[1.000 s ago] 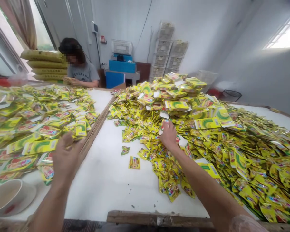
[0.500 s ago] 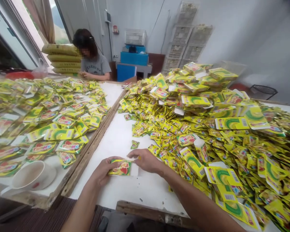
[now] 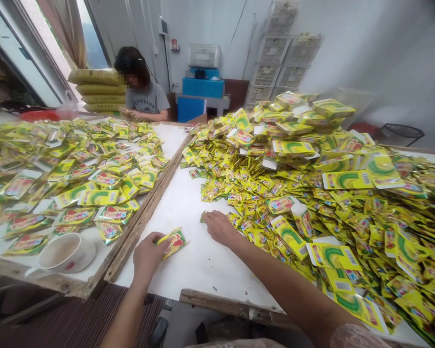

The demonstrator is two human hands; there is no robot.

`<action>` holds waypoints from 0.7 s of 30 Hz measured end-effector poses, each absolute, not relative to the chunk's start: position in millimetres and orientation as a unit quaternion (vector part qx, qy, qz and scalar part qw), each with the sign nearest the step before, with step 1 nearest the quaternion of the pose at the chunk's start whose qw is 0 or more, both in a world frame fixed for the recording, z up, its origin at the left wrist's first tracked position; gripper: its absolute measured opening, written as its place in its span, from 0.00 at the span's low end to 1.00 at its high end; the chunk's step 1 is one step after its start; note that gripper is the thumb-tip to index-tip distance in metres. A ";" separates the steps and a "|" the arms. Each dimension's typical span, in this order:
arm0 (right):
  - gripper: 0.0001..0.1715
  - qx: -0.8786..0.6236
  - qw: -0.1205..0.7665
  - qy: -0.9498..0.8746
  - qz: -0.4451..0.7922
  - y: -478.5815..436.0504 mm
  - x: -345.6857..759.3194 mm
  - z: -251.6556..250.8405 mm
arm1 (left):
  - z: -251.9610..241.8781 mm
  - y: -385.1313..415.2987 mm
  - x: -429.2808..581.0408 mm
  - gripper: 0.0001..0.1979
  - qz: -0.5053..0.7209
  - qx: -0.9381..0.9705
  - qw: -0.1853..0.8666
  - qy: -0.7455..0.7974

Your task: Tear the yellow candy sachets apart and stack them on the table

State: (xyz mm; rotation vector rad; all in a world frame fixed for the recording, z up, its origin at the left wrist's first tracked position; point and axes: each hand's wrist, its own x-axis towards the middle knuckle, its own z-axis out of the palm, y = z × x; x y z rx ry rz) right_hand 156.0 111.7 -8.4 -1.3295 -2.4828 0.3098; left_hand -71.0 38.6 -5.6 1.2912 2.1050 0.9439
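My left hand [image 3: 147, 253] grips a large yellow-and-red packet [image 3: 174, 240] just above the white table [image 3: 199, 263], near its front edge. My right hand [image 3: 220, 227] lies palm down on the table at the near edge of a big heap of small yellow sachets [image 3: 261, 193]; its fingertips touch a small sachet [image 3: 204, 216]. Whether the fingers pinch it I cannot tell. Larger yellow packets [image 3: 293, 147] lie stacked on top of the heap.
A second table [image 3: 166, 137] on the left carries spread large packets [image 3: 76, 169] and a white cup on a saucer [image 3: 63, 251]. A wooden rail [image 3: 148, 212] runs between the tables. Another person [image 3: 143, 94] sits at the far end beside stacked sacks [image 3: 94, 89].
My right hand let go of the large packet and reached forward to the heap's edge. My left hand keeps the packet and has tilted it. The view shifted slightly.
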 end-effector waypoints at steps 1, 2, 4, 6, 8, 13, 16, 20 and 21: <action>0.14 -0.474 0.166 -0.857 0.114 110.7 157.9 -8.4 | -2.3 36.8 -68.6 0.13 0.348 0.491 0.206 0.772; 0.14 -0.485 0.180 -0.848 0.120 108.8 159.5 -8.2 | 1.0 34.9 -65.4 0.13 0.361 0.504 0.166 0.767; 0.13 -0.507 0.210 -0.825 0.137 102.0 161.2 -6.1 | 7.5 31.5 -55.4 0.16 0.411 0.512 0.144 0.740; 0.13 -0.508 0.282 -0.774 0.251 91.2 160.6 -1.3 | 13.4 30.3 -40.5 0.19 0.460 0.494 0.249 0.694; 0.12 -0.462 0.359 -0.672 0.454 78.2 158.5 6.0 | 17.9 31.5 -22.8 0.22 0.478 0.460 0.419 0.620; 0.16 -0.405 0.393 -0.498 0.659 49.7 156.3 20.8 | 16.2 31.9 7.7 0.15 0.499 0.394 0.541 0.550; 0.18 -0.454 0.387 -0.496 0.631 34.1 159.2 19.9 | 9.3 24.0 9.3 0.14 0.492 0.374 0.582 0.528; 0.20 -0.430 0.372 -0.446 0.691 13.1 166.8 10.6 | 0.7 10.8 7.7 0.16 0.463 0.268 0.714 0.451; 0.20 -0.436 0.367 -0.453 0.686 10.8 169.6 8.1 | -1.4 8.6 8.4 0.16 0.458 0.259 0.722 0.450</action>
